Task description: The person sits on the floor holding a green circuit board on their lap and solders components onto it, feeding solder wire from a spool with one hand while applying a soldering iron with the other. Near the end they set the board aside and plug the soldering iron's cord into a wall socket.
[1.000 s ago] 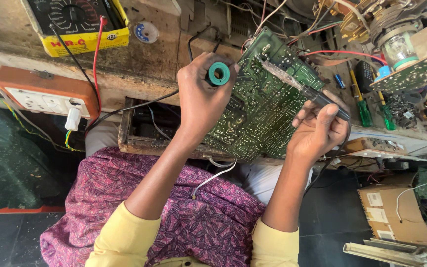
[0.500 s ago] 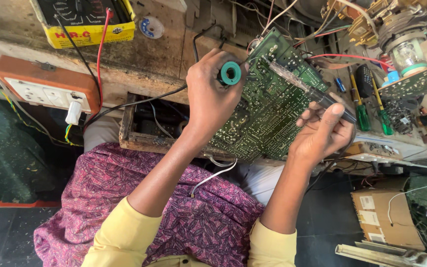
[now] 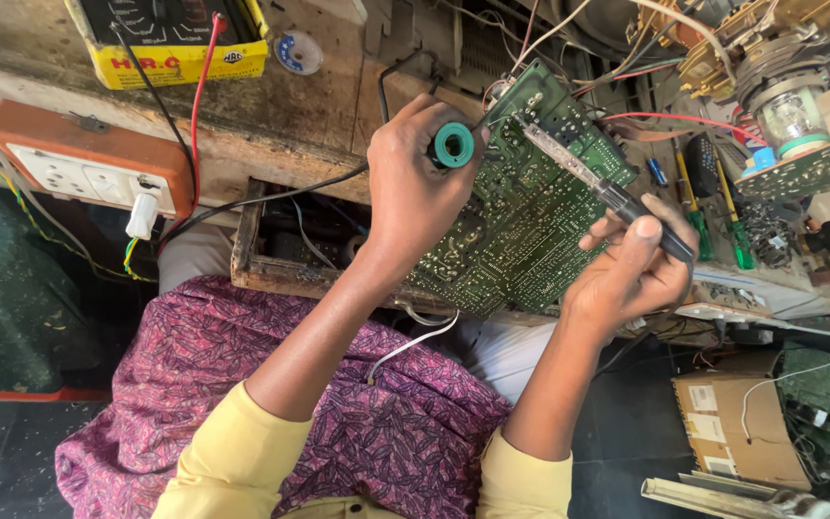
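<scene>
Green circuit board [image 3: 521, 221] is propped solder-side up on the lap, leaning on a wooden drawer [image 3: 271, 259] under the bench. Left hand [image 3: 415, 192] is curled around a teal solder spool [image 3: 453, 145], pinching it at the board's upper left edge; fingers closed, not spread. Right hand [image 3: 631, 274] is closed pencil-style on a soldering iron [image 3: 598, 183], shaft angled toward the board's top corner (tip contact too small to tell). To do this well, I'd judge: rest the right wrist on the board's edge, bring the iron to the joint first, feed solder sparingly. Yellow multimeter [image 3: 170, 38] and orange socket box [image 3: 88, 159] sit left of the board; green screwdrivers [image 3: 732, 226] to its right.
</scene>
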Demonstrator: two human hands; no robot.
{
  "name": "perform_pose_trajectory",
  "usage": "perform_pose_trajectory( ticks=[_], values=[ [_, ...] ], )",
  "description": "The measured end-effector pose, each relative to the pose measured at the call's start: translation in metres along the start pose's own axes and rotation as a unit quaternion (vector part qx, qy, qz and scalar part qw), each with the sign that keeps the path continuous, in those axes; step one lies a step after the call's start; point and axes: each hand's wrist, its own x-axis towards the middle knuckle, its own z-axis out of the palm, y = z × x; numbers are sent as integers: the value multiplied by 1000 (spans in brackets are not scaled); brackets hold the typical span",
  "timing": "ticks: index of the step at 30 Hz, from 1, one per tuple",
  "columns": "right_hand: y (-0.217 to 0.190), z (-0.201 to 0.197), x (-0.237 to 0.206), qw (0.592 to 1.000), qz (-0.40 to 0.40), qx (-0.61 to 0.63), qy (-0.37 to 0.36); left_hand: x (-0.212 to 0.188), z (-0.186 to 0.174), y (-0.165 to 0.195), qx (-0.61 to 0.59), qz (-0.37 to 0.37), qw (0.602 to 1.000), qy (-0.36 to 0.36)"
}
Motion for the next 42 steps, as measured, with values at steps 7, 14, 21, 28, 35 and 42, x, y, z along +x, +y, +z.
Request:
perform_pose_trajectory(
  ticks=[7,14,21,28,35,42],
  values=[
    [5,-3,1,999,27,22,11,0,1,-1,2,1,1000,1],
    [4,-2,0,1000,13,21,-1,-1,4,-1,-9,7,1000,8],
    [4,-3,0,1000,8,14,-9,-2,6,-2,7,5,1000,3],
    [8,-6,3,999,38,28,0,0,10,-2,13,6,1000,10],
    [9,-7,2,999,44,26,-1,0,10,-3,31,12,999,7],
    [9,-7,4,998,55,27,0,0,10,-2,31,6,999,5]
  ],
)
